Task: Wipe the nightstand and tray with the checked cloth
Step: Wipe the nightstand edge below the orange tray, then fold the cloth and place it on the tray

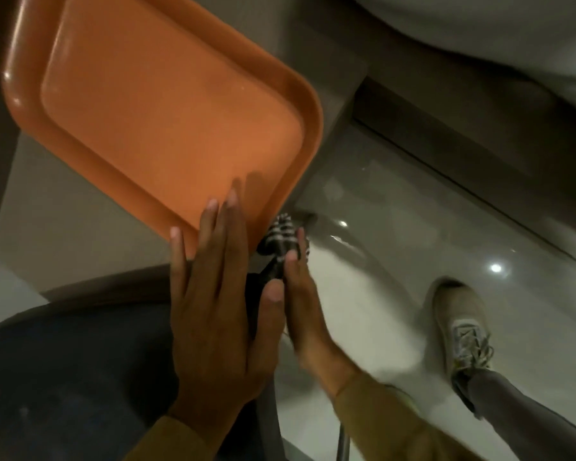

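Note:
An orange tray [167,121] lies empty on the grey-beige nightstand [67,224], its near corner reaching the nightstand's front edge. My left hand [220,301] is flat with fingers apart, its fingertips resting on the tray's near corner. Just right of it, my right hand [303,294] presses the bunched black-and-white checked cloth [280,237] against the left hand, at the nightstand's front right corner. Most of the cloth is hidden between the two hands.
A dark rounded seat [64,371] sits low in front of the nightstand. A glossy pale floor [396,227] spreads to the right, with my shoe [459,324] on it. White bedding [499,31] fills the upper right.

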Demonstrator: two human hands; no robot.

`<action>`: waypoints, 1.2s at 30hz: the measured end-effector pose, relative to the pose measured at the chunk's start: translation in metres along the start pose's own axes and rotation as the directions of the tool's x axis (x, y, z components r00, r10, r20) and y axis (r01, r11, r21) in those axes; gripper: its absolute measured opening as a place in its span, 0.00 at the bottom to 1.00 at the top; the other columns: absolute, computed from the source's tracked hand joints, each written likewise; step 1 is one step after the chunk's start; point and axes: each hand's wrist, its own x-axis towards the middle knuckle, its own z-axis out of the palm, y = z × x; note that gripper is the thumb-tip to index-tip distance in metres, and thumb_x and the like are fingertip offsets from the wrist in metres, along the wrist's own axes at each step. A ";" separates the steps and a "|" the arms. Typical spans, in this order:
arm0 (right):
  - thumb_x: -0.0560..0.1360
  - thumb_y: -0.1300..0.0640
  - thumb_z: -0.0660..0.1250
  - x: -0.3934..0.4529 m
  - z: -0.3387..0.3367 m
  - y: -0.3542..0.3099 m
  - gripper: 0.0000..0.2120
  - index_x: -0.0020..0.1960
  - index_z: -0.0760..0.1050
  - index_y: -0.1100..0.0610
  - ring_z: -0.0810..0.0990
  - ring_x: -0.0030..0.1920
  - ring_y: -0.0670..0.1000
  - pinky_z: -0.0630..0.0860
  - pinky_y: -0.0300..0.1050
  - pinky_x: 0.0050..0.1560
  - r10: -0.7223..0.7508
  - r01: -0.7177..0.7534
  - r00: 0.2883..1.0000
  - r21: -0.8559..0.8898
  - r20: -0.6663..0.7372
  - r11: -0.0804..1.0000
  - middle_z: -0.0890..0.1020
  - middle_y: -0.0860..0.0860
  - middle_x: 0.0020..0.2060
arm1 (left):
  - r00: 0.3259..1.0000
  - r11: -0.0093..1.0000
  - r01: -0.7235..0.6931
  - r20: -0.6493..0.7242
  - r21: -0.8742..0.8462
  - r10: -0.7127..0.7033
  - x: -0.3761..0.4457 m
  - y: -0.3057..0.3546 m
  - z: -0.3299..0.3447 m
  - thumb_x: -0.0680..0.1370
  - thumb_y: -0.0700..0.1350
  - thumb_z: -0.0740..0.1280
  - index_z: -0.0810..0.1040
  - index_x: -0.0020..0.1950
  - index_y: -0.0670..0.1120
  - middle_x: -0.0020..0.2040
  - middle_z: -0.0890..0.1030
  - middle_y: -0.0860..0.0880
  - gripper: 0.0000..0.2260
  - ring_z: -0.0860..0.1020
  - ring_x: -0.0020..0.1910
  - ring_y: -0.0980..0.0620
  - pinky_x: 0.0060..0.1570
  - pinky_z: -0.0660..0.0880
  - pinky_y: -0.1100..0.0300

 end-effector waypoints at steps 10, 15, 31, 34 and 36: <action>0.88 0.41 0.59 0.036 -0.017 0.005 0.28 0.84 0.70 0.52 0.77 0.73 0.56 0.70 0.58 0.83 0.011 -0.034 0.995 -0.246 -0.095 0.969 0.78 0.51 0.75 | 0.998 0.996 0.006 -0.068 -0.088 -0.012 -0.002 0.000 0.002 0.90 0.59 0.44 0.59 0.88 0.39 0.88 0.63 0.45 0.33 0.56 0.90 0.48 0.91 0.45 0.45; 0.88 0.45 0.62 -0.047 -0.005 -0.012 0.24 0.75 0.79 0.61 0.82 0.65 0.58 0.77 0.54 0.70 -0.094 0.094 0.996 -0.237 0.011 0.967 0.84 0.53 0.66 | 0.989 0.989 0.076 -0.120 -0.127 -0.091 -0.002 -0.001 0.005 0.88 0.51 0.51 0.60 0.88 0.41 0.88 0.64 0.45 0.29 0.58 0.89 0.49 0.91 0.46 0.44; 0.89 0.48 0.55 -0.257 -0.021 -0.234 0.26 0.60 0.91 0.58 0.93 0.57 0.58 0.88 0.54 0.57 0.079 -0.041 0.985 -0.233 0.156 0.972 0.91 0.62 0.62 | 0.751 -0.035 0.512 0.466 -0.859 -0.468 -0.086 0.121 -0.169 0.81 0.64 0.64 0.80 0.73 0.49 0.74 0.81 0.46 0.27 0.77 0.76 0.46 0.82 0.69 0.46; 0.81 0.35 0.63 -0.320 0.003 -0.273 0.28 0.51 0.94 0.52 0.94 0.55 0.56 0.89 0.50 0.55 0.054 0.029 0.970 -0.334 0.235 0.942 0.93 0.58 0.56 | 0.781 -0.088 0.501 0.494 -0.861 -0.384 -0.106 0.153 -0.231 0.81 0.62 0.65 0.84 0.60 0.51 0.58 0.89 0.54 0.18 0.83 0.67 0.48 0.64 0.79 0.63; 0.68 0.30 0.76 -0.356 0.023 -0.298 0.27 0.57 0.92 0.47 0.93 0.59 0.50 0.89 0.39 0.52 -0.053 0.213 0.941 -0.461 0.335 0.861 0.93 0.53 0.58 | 0.836 -0.035 0.396 0.375 -0.918 -0.401 -0.110 0.169 -0.262 0.84 0.52 0.67 0.86 0.59 0.49 0.54 0.92 0.55 0.10 0.87 0.63 0.51 0.54 0.79 0.74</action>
